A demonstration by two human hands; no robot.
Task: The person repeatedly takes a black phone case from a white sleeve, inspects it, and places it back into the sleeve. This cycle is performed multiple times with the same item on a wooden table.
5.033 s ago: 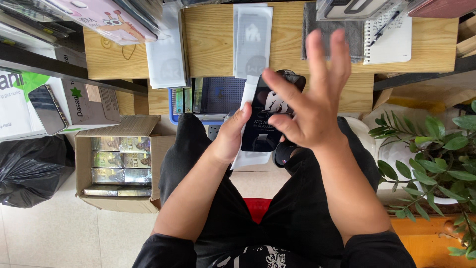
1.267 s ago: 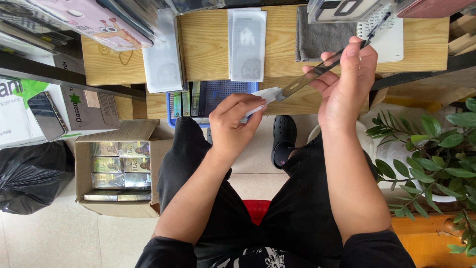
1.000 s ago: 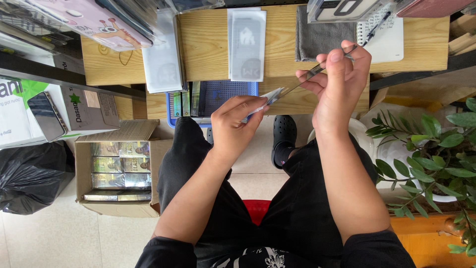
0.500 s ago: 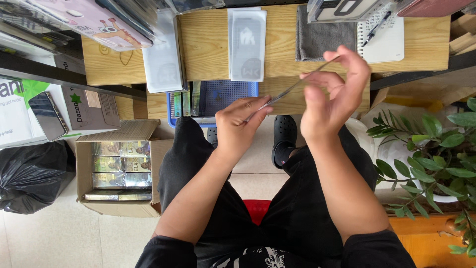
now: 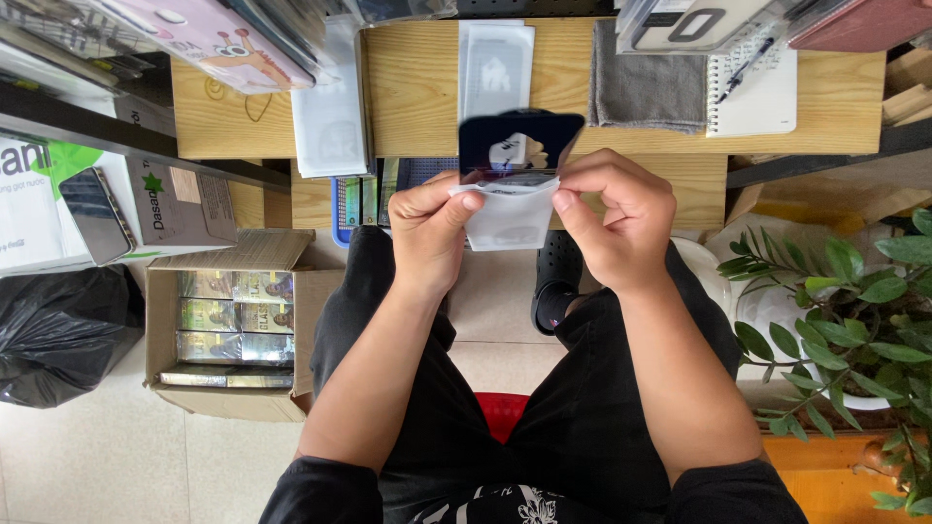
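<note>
Left hand [image 5: 427, 233] and right hand [image 5: 612, 223] raised side by side, fingers pinched shut, forearms angled inward

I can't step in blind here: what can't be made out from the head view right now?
- White sleeve: its top corners are covered by the left hand and right hand.
- Dark glass sheet: its lower part is hidden inside the sleeve.
- Cardboard box: its contents are too small to identify.
- Potted plant: cut off by the right edge.
</note>
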